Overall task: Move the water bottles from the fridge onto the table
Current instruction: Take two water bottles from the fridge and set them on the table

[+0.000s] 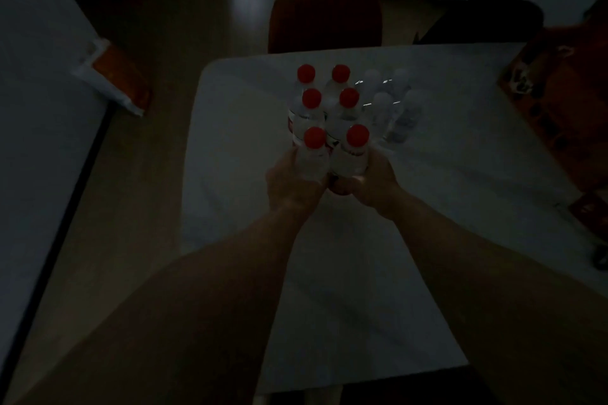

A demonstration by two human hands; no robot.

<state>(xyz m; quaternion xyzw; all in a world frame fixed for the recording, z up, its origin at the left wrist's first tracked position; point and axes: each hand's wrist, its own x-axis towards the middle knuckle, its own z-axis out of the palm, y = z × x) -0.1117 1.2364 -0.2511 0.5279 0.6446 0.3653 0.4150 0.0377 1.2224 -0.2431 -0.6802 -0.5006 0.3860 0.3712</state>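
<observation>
The room is dim. Several clear water bottles with red caps [329, 115] stand in two rows on the white table [444, 191]. My left hand [292, 184] is wrapped around the nearest left red-capped bottle [312, 154]. My right hand [368, 179] grips the nearest right red-capped bottle [353, 151]. Both bottles are upright, close together, at the near end of the rows. To the right of the rows stand several clear bottles with white caps [391, 102]. The fridge is out of view.
A red-brown chair [324, 16] and a dark chair [480, 20] stand at the table's far side. An orange box [559, 102] sits at the table's right edge. A white counter [39, 108] with an orange-and-white pack [115, 76] runs along the left.
</observation>
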